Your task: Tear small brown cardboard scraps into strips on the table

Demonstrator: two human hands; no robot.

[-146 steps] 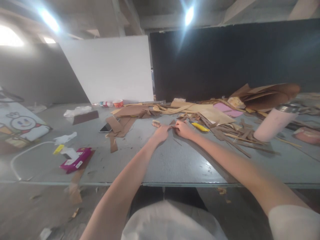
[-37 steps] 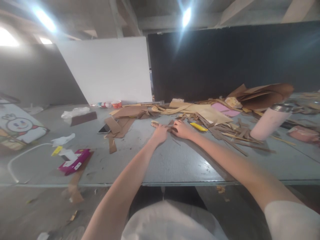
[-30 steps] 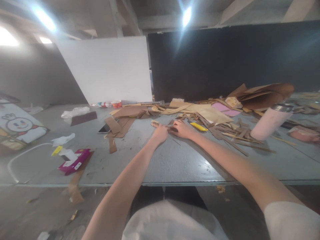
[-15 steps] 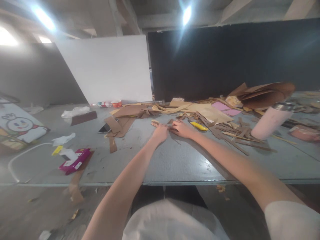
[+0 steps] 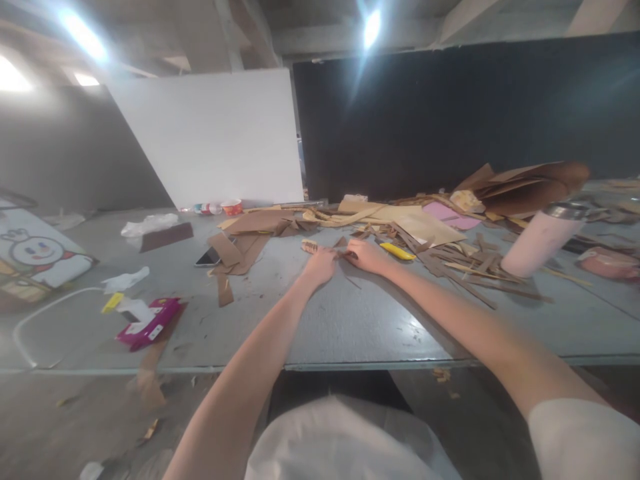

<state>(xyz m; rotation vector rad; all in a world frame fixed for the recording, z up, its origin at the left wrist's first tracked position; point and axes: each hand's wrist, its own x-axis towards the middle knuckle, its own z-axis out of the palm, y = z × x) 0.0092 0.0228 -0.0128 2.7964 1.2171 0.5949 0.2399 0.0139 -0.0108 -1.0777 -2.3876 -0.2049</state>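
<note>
On the grey table [image 5: 370, 327], my right hand [image 5: 369, 257] pinched a brown scrap [image 5: 343, 253]; my left hand [image 5: 321, 265] hid its grip.

Two hands [image 5: 321, 265]; one yellow tool [image 5: 397, 251]; one pink bottle [image 5: 539, 245]; one phone [image 5: 206, 258]; one purple packet [image 5: 167, 311]; brown strips [image 5: 439, 265], too heaped to count

1 small brown piece [image 5: 342, 253], thin and partly hidden, between the 2 hands [image 5: 321, 265]
</note>
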